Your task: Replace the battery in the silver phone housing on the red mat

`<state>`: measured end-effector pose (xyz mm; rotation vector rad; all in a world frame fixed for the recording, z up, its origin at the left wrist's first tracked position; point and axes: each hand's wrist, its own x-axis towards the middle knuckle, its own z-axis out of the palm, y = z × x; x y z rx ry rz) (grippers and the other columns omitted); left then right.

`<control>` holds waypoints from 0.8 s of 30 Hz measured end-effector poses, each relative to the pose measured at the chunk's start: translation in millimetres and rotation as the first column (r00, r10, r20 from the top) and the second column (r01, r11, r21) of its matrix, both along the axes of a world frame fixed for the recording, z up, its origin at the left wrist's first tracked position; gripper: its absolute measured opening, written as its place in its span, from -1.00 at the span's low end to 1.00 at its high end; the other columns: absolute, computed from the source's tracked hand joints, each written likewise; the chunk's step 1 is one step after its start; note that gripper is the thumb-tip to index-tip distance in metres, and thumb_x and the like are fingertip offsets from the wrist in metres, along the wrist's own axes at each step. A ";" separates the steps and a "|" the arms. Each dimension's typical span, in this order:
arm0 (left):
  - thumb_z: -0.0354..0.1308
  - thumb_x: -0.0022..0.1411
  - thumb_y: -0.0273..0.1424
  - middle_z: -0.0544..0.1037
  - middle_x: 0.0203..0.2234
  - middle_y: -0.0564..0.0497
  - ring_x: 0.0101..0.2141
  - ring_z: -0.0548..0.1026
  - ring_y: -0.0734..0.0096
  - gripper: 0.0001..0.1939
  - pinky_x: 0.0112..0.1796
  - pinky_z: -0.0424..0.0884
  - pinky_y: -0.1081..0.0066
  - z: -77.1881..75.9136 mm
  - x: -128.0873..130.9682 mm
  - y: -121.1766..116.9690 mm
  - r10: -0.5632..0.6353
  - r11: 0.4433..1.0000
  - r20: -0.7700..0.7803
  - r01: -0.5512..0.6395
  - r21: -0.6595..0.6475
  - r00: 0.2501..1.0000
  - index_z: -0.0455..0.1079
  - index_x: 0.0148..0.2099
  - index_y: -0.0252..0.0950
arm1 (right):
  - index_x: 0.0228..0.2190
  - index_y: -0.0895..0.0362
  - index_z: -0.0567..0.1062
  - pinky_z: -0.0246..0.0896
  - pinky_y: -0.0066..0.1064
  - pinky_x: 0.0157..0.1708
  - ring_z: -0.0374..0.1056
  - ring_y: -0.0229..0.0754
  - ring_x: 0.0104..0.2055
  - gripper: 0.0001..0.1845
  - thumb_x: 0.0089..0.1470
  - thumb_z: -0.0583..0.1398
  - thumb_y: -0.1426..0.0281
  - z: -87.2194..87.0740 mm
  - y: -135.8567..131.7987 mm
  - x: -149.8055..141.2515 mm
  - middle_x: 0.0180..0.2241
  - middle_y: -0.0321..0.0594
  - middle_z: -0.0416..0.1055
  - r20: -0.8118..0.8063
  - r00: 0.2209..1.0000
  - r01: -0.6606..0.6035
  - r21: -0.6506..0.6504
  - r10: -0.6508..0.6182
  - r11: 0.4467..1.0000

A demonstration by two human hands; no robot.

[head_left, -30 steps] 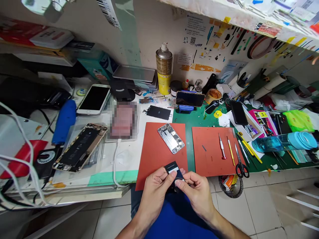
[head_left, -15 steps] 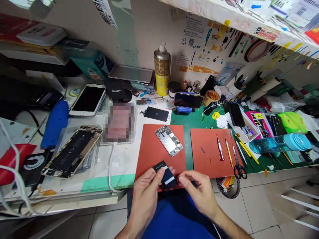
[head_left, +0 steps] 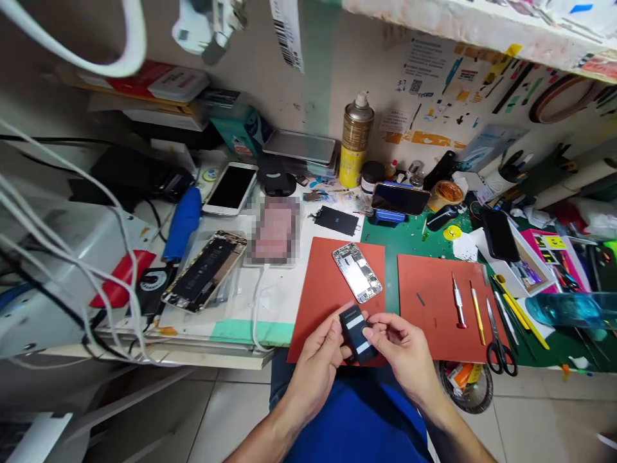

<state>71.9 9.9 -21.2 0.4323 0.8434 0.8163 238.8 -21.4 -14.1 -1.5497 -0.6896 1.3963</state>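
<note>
A flat black phone battery (head_left: 355, 325) with two white strips across its face is held tilted over the near edge of the left red-brown mat (head_left: 313, 289). My left hand (head_left: 315, 357) is closed on its left edge, thumb beside it and fingers partly hidden beneath. My right hand (head_left: 407, 350) is closed at its right edge, thumb tip on the face near the lower white strip. Just beyond, an opened phone housing (head_left: 357, 272) with a bare silver bay and exposed circuit board lies on the mat.
On the right mat (head_left: 409, 334) lie a screwdriver (head_left: 459, 301), a yellow-handled tool (head_left: 477, 313) and scissors (head_left: 501, 354). A black screen panel (head_left: 336, 220) rests behind the left mat. Another opened phone (head_left: 205, 273) and white cables (head_left: 130, 283) are at left; a spray can (head_left: 357, 141) stands behind.
The view has swung left, so the bench appears further right. My right thumb has moved onto the battery's face, and my left thumb has slid from the face to its edge.
</note>
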 end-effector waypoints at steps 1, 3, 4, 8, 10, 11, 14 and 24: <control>0.30 0.39 0.03 0.65 0.14 -0.27 0.06 0.66 0.02 -0.35 0.06 0.58 0.12 -2.5 -2.0 -0.6 -0.021 1.000 0.002 0.021 0.010 1.000 0.46 0.36 -0.20 | -0.19 0.17 0.68 0.38 -0.41 -0.28 0.34 -0.25 -0.35 -0.50 0.02 0.52 0.04 0.3 0.1 1.2 -0.39 -0.26 0.47 -0.043 0.999 -0.005 -0.021 0.004 1.000; 0.28 0.40 0.02 0.63 0.17 -0.24 0.11 0.63 0.01 -0.36 0.13 0.54 0.09 -7.3 -6.0 -2.1 -0.061 0.996 -0.051 0.064 0.059 0.997 0.45 0.38 -0.17 | -0.16 0.17 0.68 0.41 -0.41 -0.27 0.37 -0.25 -0.34 -0.48 -0.02 0.54 0.07 -0.1 0.1 2.7 -0.37 -0.25 0.48 -0.129 0.992 -0.003 -0.047 -0.003 0.999; 0.27 0.42 0.02 0.63 0.17 -0.21 0.13 0.62 0.02 -0.38 0.16 0.52 0.08 -9.0 -8.4 -2.6 -0.078 0.991 -0.106 0.088 0.099 0.991 0.46 0.37 -0.16 | -0.12 0.15 0.67 0.42 -0.43 -0.27 0.38 -0.25 -0.34 -0.47 -0.03 0.56 0.09 -1.1 -0.1 3.1 -0.37 -0.26 0.48 -0.162 0.987 0.001 -0.043 -0.008 0.999; 0.13 0.51 -0.03 0.69 0.07 -0.13 0.06 0.64 0.12 -0.49 0.11 0.54 0.17 -4.8 -28.2 9.1 -0.084 0.924 -0.415 0.227 0.307 0.906 0.51 0.32 -0.16 | 0.00 0.08 0.64 0.44 -0.47 -0.25 0.43 -0.25 -0.31 -0.40 -0.05 0.58 0.17 -12.3 -4.1 6.3 -0.34 -0.26 0.52 -0.191 0.981 -0.015 0.000 0.014 1.000; 0.03 0.57 -0.11 0.70 0.03 -0.10 -0.05 0.66 0.21 -0.54 0.00 0.59 0.23 4.3 -49.9 30.0 0.054 0.842 -0.611 0.293 0.453 0.790 0.48 0.34 -0.14 | 0.00 0.08 0.64 0.46 -0.48 -0.24 0.46 -0.23 -0.31 -0.40 -0.06 0.58 0.17 -21.3 -8.4 9.6 -0.33 -0.23 0.55 -0.138 0.990 -0.039 0.000 0.038 0.999; -0.02 0.59 -0.19 0.68 0.03 -0.09 -0.07 0.65 0.24 -0.56 0.00 0.58 0.24 10.1 -63.6 44.7 0.184 0.776 -0.712 0.345 0.528 0.678 0.46 0.35 -0.14 | -0.01 0.08 0.64 0.46 -0.49 -0.24 0.46 -0.23 -0.31 -0.39 -0.07 0.58 0.16 -25.8 -10.8 11.1 -0.32 -0.22 0.56 -0.095 0.995 -0.035 0.000 0.035 0.999; -0.10 0.53 -0.42 0.58 0.07 -0.19 0.10 0.50 0.08 -0.52 0.19 0.41 0.04 26.7 -106.1 98.9 0.589 0.601 -0.791 0.565 0.566 0.167 0.47 0.34 -0.21 | -0.02 0.08 0.65 0.49 -0.50 -0.21 0.49 -0.21 -0.29 -0.41 -0.04 0.55 0.12 -35.4 -16.9 12.6 -0.29 -0.21 0.57 0.031 0.999 0.030 0.020 -0.031 0.999; -0.01 0.32 -0.54 0.30 0.19 -0.25 0.19 0.27 -0.15 -0.37 0.16 0.26 -0.15 18.0 -124.3 187.9 0.577 0.567 -0.814 0.751 0.337 -0.070 0.44 0.38 -0.16 | -0.12 0.12 0.69 0.53 -0.52 -0.28 0.55 -0.17 -0.35 -0.37 -0.11 0.55 -0.03 -37.5 -16.9 -0.5 -0.33 -0.18 0.61 0.073 0.988 0.138 0.008 -0.139 0.990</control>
